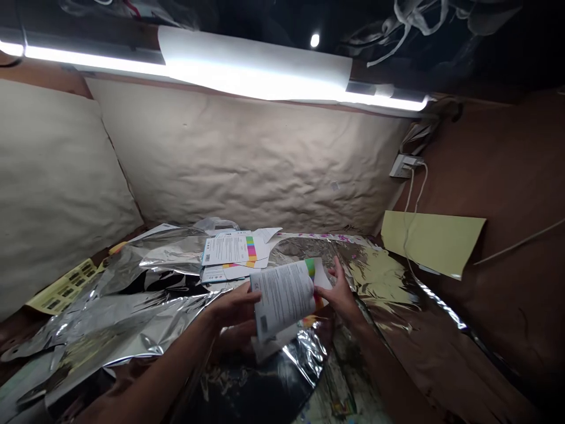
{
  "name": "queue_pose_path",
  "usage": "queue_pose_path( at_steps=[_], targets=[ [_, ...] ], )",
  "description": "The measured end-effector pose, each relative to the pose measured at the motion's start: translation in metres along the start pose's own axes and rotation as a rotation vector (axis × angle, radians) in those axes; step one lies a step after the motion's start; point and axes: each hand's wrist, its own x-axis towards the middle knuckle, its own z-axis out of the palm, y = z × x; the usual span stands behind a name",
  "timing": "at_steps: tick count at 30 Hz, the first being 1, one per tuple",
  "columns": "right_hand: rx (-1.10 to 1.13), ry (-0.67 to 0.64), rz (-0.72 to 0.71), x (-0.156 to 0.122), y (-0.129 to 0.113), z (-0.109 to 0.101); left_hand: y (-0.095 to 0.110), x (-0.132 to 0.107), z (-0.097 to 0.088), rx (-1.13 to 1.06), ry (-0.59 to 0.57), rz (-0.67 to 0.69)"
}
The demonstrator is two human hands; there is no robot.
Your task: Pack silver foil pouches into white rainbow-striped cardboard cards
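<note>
My left hand (232, 306) grips the left edge of a printed white leaflet (285, 297) with a rainbow colour strip, thumb on top. My right hand (338, 291) holds the same leaflet at its right edge, fingers curled round it. The leaflet is tilted and held a little above crinkled silver foil sheeting (145, 294) that covers the work surface. Behind the hands lies a small stack of similar leaflets (232, 253) on the foil.
A yellow sticker sheet (66, 285) lies at the far left. A yellow paper (430, 241) hangs at the right wall under a socket with white cables (408, 168). Brown paper (265, 159) lines the back wall beneath a bright tube lamp (247, 68).
</note>
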Motion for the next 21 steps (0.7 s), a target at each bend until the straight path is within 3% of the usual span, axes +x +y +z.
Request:
queue_pose_path(
  at_steps=[2, 3, 5, 8, 11, 15, 19, 21],
  targets=[
    [-0.032, -0.177, -0.016, 0.0, -0.004, -0.007, 0.008, -0.005, -0.005, 0.029, -0.179, -0.066],
    [-0.057, -0.275, -0.041, -0.001, -0.009, -0.009, 0.01, -0.005, -0.006, 0.057, -0.203, -0.098],
    [-0.151, -0.433, -0.131, -0.002, -0.021, -0.009, 0.007, 0.0, -0.004, 0.165, -0.109, -0.107],
    [-0.302, -0.592, -0.3, -0.004, -0.034, 0.002, -0.009, 0.014, 0.003, 0.467, 0.127, -0.03],
    [-0.328, -0.741, -0.435, -0.004, -0.034, 0.021, -0.024, 0.024, 0.005, 0.718, 0.214, 0.001],
    [-0.327, -0.794, -0.449, -0.006, -0.024, 0.038, -0.028, 0.022, -0.003, 0.885, 0.282, 0.033],
    [-0.342, -0.747, -0.357, -0.015, -0.02, 0.042, -0.027, 0.018, -0.012, 1.114, 0.345, 0.114],
    [-0.37, -0.712, -0.348, -0.02, -0.018, 0.042, -0.027, 0.02, -0.014, 1.238, 0.321, 0.142]
  ],
)
